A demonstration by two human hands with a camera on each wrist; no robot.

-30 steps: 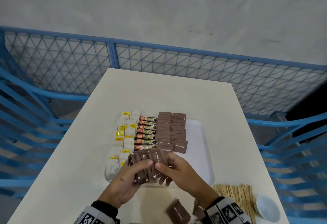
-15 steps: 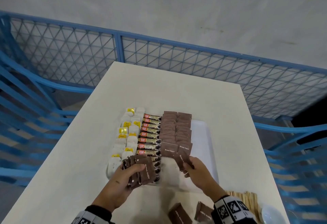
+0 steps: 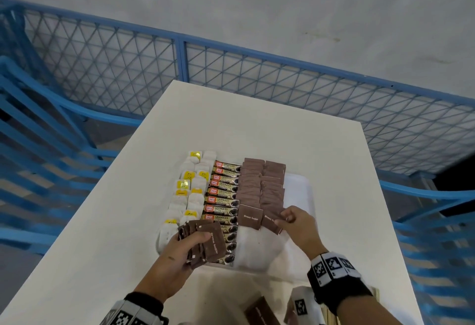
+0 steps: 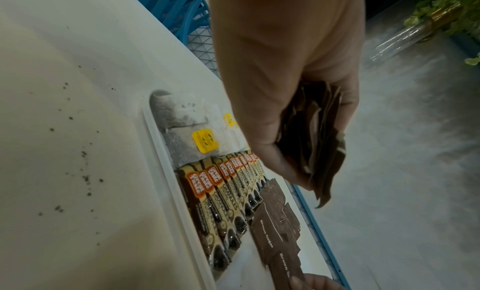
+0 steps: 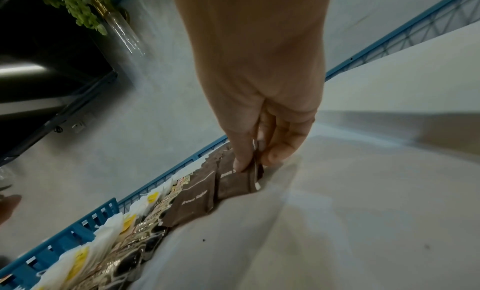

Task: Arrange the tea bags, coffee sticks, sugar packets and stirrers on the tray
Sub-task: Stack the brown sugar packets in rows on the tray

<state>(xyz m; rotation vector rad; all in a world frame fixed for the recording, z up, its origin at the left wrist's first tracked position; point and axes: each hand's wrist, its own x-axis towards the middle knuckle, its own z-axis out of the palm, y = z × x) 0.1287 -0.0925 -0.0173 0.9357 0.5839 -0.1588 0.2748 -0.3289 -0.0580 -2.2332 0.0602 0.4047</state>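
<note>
A white tray (image 3: 300, 196) holds rows of white tea bags (image 3: 191, 196) with yellow tags, coffee sticks (image 3: 222, 193) and brown sugar packets (image 3: 261, 183). My left hand (image 3: 190, 243) grips a fanned bunch of brown sugar packets (image 3: 212, 241) over the tray's near left corner; the left wrist view shows the bunch of sugar packets (image 4: 319, 150) held in the curled fingers of that left hand (image 4: 285, 146). My right hand (image 3: 285, 218) pinches one brown sugar packet (image 3: 270, 220) at the near end of the right sugar row, and the right wrist view shows the pinched sugar packet (image 5: 236, 183) touching the tray.
Loose sugar packets (image 3: 259, 312) lie on the white table (image 3: 257, 124) near its front edge, partly hidden by my right forearm. Blue mesh railing (image 3: 231, 68) surrounds the table. The tray's right strip (image 3: 298, 191) is bare.
My right hand took one packet from the bunch and carried it right and forward to the end of the right sugar row. The left hand stayed over the tray's near left corner.
</note>
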